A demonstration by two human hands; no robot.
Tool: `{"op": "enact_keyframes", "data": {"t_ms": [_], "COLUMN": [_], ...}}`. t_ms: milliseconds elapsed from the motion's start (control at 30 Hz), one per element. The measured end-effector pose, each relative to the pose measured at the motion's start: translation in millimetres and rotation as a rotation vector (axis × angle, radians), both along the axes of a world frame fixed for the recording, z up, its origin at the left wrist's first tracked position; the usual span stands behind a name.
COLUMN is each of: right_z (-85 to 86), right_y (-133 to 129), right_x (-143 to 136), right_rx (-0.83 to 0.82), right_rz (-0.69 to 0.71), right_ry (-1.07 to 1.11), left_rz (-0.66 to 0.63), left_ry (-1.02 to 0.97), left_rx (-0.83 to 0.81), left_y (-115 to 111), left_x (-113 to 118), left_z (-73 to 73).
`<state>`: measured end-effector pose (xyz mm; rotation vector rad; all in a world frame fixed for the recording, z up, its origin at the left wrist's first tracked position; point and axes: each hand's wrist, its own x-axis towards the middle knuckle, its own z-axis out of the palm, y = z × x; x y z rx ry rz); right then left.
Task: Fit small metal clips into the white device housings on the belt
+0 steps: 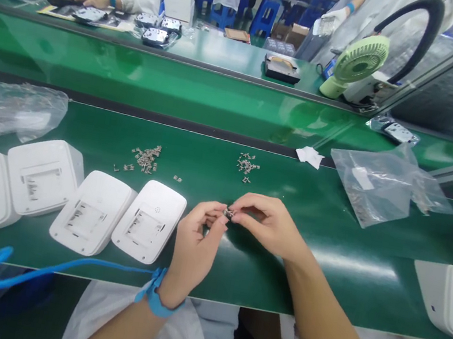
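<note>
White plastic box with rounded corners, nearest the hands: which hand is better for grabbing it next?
Probably the left hand: it's right beside that white box, while the right hand is farther away. Both are busy with a tiny metallic piece, though, so neither looks free.

Grn tabletop [202, 159], wht housings [148, 223], slvr metal pcs [147, 159], blu wristband [161, 303], lt-grn fan [363, 56].
</note>
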<state>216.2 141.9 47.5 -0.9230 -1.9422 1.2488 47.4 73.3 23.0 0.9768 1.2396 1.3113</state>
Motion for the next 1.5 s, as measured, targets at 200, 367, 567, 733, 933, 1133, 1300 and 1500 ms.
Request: {"op": "enact_keyframes", "data": {"t_ms": [200,367,567,733,933,1133,1300,1500], "right_z": [3.6,2.9,1.7,-0.4,-0.3,4.7,9.3,16.9], "right_y": [-0.8,-2.8,-2.9,-2.6,-4.1,-4.6,-3.8,-4.0], "right_x": [1.2,1.1,-0.3,2.6,1.7,5.8,6.0,6.9], "right_rx": [0.153,0.05,-0.05,-0.236,-0.281,-0.319,-0.185,0.078], "right_rz": [0.002,0.054,0.033,0.073,0.063,0.16,0.148,0.17], "right_ry": [0.002,0.086,-0.01,0.097,0.153,0.106,0.078,0.023], "left_rz": [-0.001,0.007,-0.008,-0.026,-0.066,-0.141,-0.225,-0.22], "left_ry": [0.041,0.11,0.183,0.196,0.162,0.219,0.314,0.327], "left_rx": [0.025,0.084,0.168,0.221,0.163,0.264,0.384,0.394], "left_y": [-0.6,-1.4,-3.9,-3.0,-5.1,-7.6,-6.9,-6.2], "left_x": [0.1,1.1,-0.3,-1.1,1.1,1.9,-2.1,-5.8], "left_z": [0.0,1.3,1.3,1.8,3.1,5.1,8.4,10.7]}}
